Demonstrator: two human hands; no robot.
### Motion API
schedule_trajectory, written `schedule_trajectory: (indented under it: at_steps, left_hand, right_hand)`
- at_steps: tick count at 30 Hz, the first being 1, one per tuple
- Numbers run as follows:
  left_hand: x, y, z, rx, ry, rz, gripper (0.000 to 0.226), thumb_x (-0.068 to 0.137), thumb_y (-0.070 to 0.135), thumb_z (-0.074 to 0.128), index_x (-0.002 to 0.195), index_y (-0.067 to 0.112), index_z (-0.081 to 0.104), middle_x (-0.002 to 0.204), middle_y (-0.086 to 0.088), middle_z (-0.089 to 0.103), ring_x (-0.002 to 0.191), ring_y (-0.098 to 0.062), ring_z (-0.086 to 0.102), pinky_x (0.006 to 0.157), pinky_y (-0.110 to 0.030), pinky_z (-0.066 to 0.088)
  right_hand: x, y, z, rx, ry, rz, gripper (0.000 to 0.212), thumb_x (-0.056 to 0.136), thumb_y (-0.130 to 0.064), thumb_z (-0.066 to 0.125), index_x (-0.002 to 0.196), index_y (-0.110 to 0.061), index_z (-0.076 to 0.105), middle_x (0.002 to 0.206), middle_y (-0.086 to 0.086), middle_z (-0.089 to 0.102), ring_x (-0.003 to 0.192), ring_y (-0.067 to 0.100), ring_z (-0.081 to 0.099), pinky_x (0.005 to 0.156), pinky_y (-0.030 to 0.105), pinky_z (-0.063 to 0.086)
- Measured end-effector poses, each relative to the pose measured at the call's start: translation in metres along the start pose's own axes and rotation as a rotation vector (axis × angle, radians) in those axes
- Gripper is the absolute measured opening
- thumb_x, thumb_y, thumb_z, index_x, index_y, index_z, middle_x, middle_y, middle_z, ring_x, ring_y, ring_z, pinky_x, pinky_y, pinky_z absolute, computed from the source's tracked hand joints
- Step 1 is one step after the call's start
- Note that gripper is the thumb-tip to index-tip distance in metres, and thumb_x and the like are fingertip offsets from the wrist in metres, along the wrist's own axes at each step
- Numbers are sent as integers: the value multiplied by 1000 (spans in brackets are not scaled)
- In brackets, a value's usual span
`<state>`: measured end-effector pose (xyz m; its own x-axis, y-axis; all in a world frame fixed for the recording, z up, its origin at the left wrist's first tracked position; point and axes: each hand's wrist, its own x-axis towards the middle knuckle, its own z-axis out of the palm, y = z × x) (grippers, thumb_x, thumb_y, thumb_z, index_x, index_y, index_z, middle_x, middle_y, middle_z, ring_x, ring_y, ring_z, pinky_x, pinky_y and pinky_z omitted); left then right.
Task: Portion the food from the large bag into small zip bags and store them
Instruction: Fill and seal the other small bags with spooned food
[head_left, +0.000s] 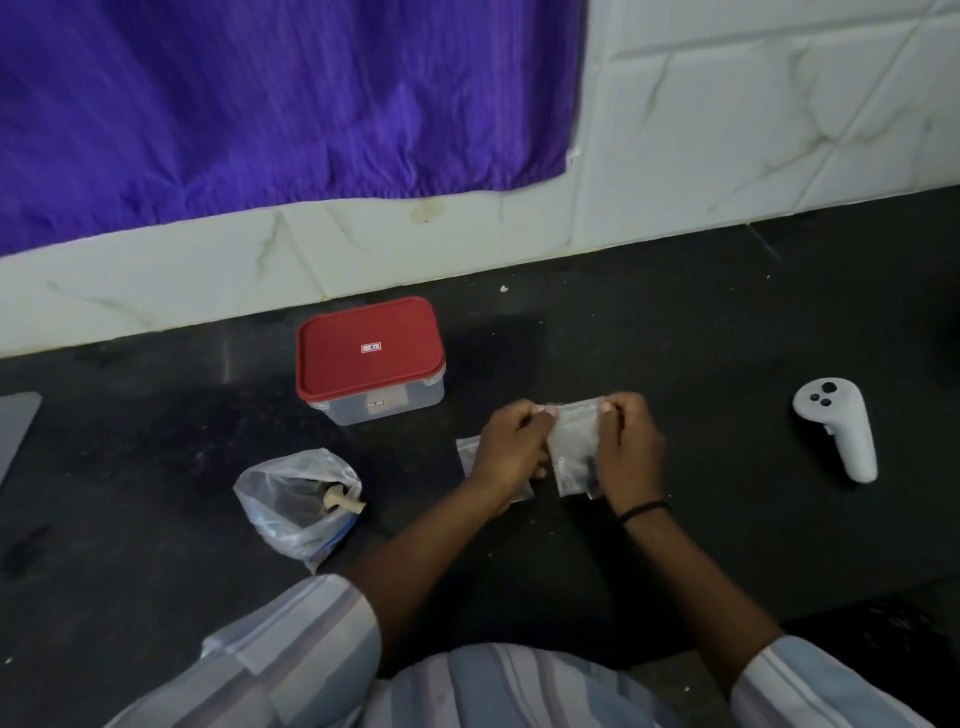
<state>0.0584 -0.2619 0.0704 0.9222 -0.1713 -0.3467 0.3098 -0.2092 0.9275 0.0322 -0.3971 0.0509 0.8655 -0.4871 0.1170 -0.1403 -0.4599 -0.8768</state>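
Observation:
A small clear zip bag (574, 444) with dark contents is held upright between both hands above the black counter. My left hand (511, 449) pinches its top left corner and my right hand (626, 449) pinches its top right corner. More small zip bags (467, 449) lie flat under my left hand, mostly hidden. The large plastic bag (296, 499) stands open to the left, with a wooden scoop handle (343, 503) sticking out of it. A clear storage box with a red lid (370, 353) sits behind, lid shut.
A white hand controller (841, 431) lies on the counter (675, 338) at the right. A grey flat object (15, 431) shows at the left edge. The tiled wall and a purple curtain (260, 104) run along the back.

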Motion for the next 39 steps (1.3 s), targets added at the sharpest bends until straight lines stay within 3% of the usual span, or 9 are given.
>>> schedule_trajectory:
  at_steps: [3,8,14,17,20,25,29,35,39]
  left_hand:
    - [22,-5,20,38,-56,-71,21,100,24,59,82,13,62,66,-4,62,53,-15,58,52,-30,53]
    - [35,-13,23,271,-26,-13,19,97,19,62,80,12,67,68,-2,66,56,-16,63,62,-42,60]
    - [32,-33,-20,618,190,171,3,94,22,64,97,23,65,97,5,63,83,-7,62,77,-25,52]
    - [28,-44,-40,804,352,231,20,92,25,64,112,22,63,115,-1,55,105,-17,55,82,-26,48]
    - [25,-51,-52,907,333,136,39,91,28,64,128,17,58,131,-8,48,122,-28,45,88,-33,46]
    - [28,-55,-60,930,261,121,18,92,23,62,108,15,64,117,-9,54,113,-28,51,86,-34,49]
    - [29,-52,-70,874,196,128,5,90,19,64,85,18,63,97,-3,59,94,-19,58,77,-29,51]
    - [27,-45,-83,659,159,-99,11,96,20,58,104,15,65,105,-2,66,96,-17,64,87,-34,55]
    - [23,-36,-87,476,3,-278,8,96,22,60,97,21,68,103,-3,66,89,-15,66,66,-24,56]
  right_hand:
    - [19,23,-14,-171,-23,41,15,99,-27,44,95,-17,56,89,3,62,79,20,57,66,29,39]
    - [38,52,-11,-412,-125,99,17,97,-26,41,92,-20,56,93,7,66,83,27,60,69,36,48]
    - [38,50,-1,-549,-78,5,19,96,-19,48,109,-14,60,111,12,55,99,31,55,77,37,45]
    - [35,29,-1,-493,-30,-136,21,95,-15,51,112,-11,62,112,12,55,98,31,56,76,38,48]
    - [16,4,9,-344,-145,-420,14,93,-13,54,102,-10,64,101,8,59,83,23,59,68,35,51]
    - [-24,-15,57,-355,-587,-503,15,95,-16,51,98,-12,65,101,5,61,87,19,60,74,28,48]
    - [-32,-3,77,-409,-615,-409,13,94,-15,50,102,-14,60,101,8,62,88,23,63,75,35,52]
    - [-30,1,82,-451,-640,-364,48,92,-12,53,138,-15,41,120,12,56,103,28,60,86,39,51]
    - [-35,2,80,-451,-597,-441,39,92,-10,52,131,-14,49,119,10,55,99,27,61,82,37,51]
